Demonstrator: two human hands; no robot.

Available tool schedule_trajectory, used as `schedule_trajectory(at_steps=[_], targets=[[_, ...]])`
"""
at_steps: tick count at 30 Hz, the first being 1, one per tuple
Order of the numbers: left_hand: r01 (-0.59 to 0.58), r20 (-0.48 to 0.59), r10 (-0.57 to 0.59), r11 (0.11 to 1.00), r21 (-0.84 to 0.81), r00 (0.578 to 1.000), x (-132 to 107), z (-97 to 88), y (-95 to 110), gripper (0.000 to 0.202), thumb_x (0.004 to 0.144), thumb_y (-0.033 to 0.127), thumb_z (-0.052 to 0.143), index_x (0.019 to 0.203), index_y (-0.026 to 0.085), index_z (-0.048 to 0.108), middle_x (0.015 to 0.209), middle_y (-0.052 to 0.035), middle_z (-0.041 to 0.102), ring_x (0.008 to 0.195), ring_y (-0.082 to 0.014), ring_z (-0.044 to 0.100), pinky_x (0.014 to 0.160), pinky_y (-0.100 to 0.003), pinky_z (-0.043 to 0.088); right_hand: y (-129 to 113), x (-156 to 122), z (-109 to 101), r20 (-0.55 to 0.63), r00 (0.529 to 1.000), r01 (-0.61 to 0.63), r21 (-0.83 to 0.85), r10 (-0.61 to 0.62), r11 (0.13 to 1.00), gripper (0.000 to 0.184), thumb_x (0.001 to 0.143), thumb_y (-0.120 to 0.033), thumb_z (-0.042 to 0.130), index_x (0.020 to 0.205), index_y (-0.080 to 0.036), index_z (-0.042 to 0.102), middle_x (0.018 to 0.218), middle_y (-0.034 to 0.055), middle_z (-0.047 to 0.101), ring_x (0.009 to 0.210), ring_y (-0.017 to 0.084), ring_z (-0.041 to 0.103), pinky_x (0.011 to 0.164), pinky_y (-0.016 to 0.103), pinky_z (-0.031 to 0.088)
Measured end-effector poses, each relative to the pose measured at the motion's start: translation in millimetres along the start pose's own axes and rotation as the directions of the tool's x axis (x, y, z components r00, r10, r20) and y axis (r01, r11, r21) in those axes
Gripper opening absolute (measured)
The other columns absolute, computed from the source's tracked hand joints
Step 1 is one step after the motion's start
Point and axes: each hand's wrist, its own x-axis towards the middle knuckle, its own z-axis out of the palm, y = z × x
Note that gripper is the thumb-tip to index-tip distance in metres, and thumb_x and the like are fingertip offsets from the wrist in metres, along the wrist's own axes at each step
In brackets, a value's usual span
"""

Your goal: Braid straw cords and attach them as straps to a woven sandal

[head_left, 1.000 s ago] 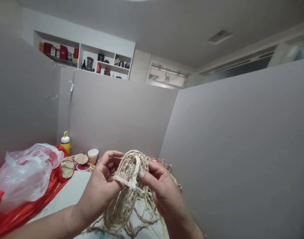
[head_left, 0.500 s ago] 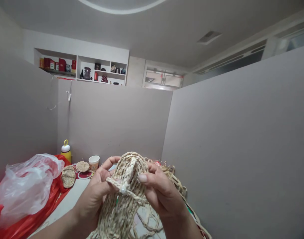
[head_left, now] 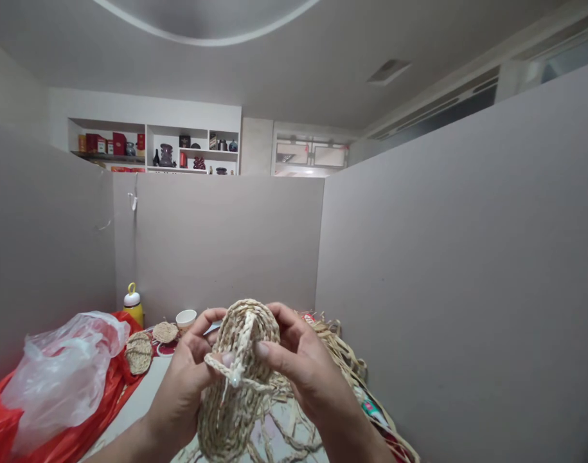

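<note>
A woven straw sandal (head_left: 226,418) is held up in front of me, toe end upward, its sole made of coiled braid. Pale braided straps form a Y on it, and a small whitish bead-like piece sits where they meet. My left hand (head_left: 187,366) grips the left edge, thumb on the strap side and fingers behind. On the right edge, my right hand (head_left: 301,360) presses its thumb near the middle strap, with its fingers wrapped behind the toe. The fingertips behind the sole are hidden.
Left lie a clear plastic bag (head_left: 67,366) and red plastic bag (head_left: 115,379). Behind stand a yellow bottle (head_left: 133,308), paper cup (head_left: 186,319) and two woven pieces, one a round coaster-like disc (head_left: 165,332). Loose straw strands (head_left: 342,347) heap at right. Grey partitions (head_left: 221,244) surround the table.
My view has tilted up slightly and shifted. The sandal has tipped, so more of its lower, rounded end shows. Both hands keep their hold on it.
</note>
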Motion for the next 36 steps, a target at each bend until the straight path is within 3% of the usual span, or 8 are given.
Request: schedule_trajectory(at_steps=[2,4,7,10,17,28,31,36], targets=[[-0.008,-0.031,0.009,1.000,0.014,0.999,-1,1.9,2,0.051,0.068,0.020,0.079,0.113,0.022,0.054,0.095,-0.0057,0.069,0.069,-0.0152,0.067,0.061,-0.021,0.051,3,-4,4,-0.160,0.973,0.144,-0.155,-0.169,0.977,0.034,0.075,-0.024,0.074,0.102,-0.030,0.053,0.094,-0.0010,0.060,0.081,0.015,0.059,0.069,0.027,0.049],[-0.026,-0.062,0.028,0.999,0.030,0.998,-2,4.4,4,0.051,0.068,0.019,0.079,0.113,0.023,0.053,0.096,-0.0054,0.069,0.072,-0.0158,0.068,0.062,-0.020,0.051,5,-9,7,-0.219,0.879,0.310,-0.413,-0.424,0.857,0.033,0.079,-0.018,0.070,0.104,-0.032,0.052,0.099,-0.0011,0.056,0.085,0.015,0.057,0.073,0.028,0.049],[-0.075,-0.059,0.079,0.995,0.068,0.995,-2,7.1,7,0.050,0.070,0.022,0.079,0.112,0.023,0.052,0.103,-0.0068,0.069,0.077,-0.0178,0.069,0.061,-0.021,0.051,2,-15,10,-0.051,0.762,0.426,-0.711,-0.645,0.560,0.028,0.081,-0.012,0.066,0.102,-0.029,0.059,0.102,0.0014,0.054,0.096,0.017,0.054,0.085,0.032,0.046],[-0.100,-0.027,0.104,0.988,0.116,0.994,-1,7.1,8,0.046,0.074,0.022,0.076,0.113,0.023,0.052,0.107,-0.0087,0.068,0.082,-0.0204,0.069,0.063,-0.023,0.052,-3,-16,9,0.059,0.767,0.424,-0.794,-0.639,0.436,0.032,0.081,-0.012,0.067,0.108,-0.029,0.061,0.102,0.0023,0.053,0.096,0.017,0.055,0.084,0.031,0.048],[-0.092,0.027,0.089,0.987,0.133,0.996,0,1.3,5,0.047,0.075,0.019,0.074,0.116,0.022,0.051,0.109,-0.0102,0.068,0.085,-0.0204,0.067,0.069,-0.027,0.053,-14,-14,7,0.065,0.829,0.340,-0.847,-0.555,0.408,0.027,0.078,-0.012,0.068,0.100,-0.028,0.064,0.094,0.0010,0.053,0.086,0.016,0.057,0.076,0.027,0.051],[-0.049,-0.026,0.053,0.992,0.117,0.998,-2,7.5,7,0.047,0.072,0.020,0.076,0.113,0.021,0.053,0.104,-0.0091,0.070,0.075,-0.0165,0.065,0.067,-0.025,0.051,-14,-20,0,0.020,0.939,0.259,-0.698,-0.342,0.668,0.010,0.082,-0.020,0.069,0.085,-0.029,0.064,0.096,0.0012,0.047,0.091,0.018,0.052,0.080,0.030,0.046],[-0.040,-0.031,0.043,0.994,0.102,0.999,-1,6.0,9,0.049,0.070,0.021,0.078,0.112,0.021,0.054,0.104,-0.0083,0.069,0.070,-0.0145,0.064,0.066,-0.025,0.051,-13,-19,2,0.063,0.926,0.295,-0.733,-0.371,0.613,0.012,0.082,-0.018,0.068,0.084,-0.029,0.065,0.094,0.0009,0.048,0.087,0.017,0.052,0.076,0.028,0.046],[-0.094,-0.015,0.098,0.983,0.157,0.995,-1,3.8,12,0.044,0.074,0.022,0.075,0.114,0.021,0.055,0.105,-0.0088,0.068,0.079,-0.0166,0.064,0.070,-0.025,0.050,-12,-17,4,0.060,0.888,0.301,-0.826,-0.456,0.477,0.032,0.081,-0.017,0.070,0.107,-0.032,0.061,0.091,-0.0003,0.056,0.074,0.016,0.050,0.067,0.027,0.044]])
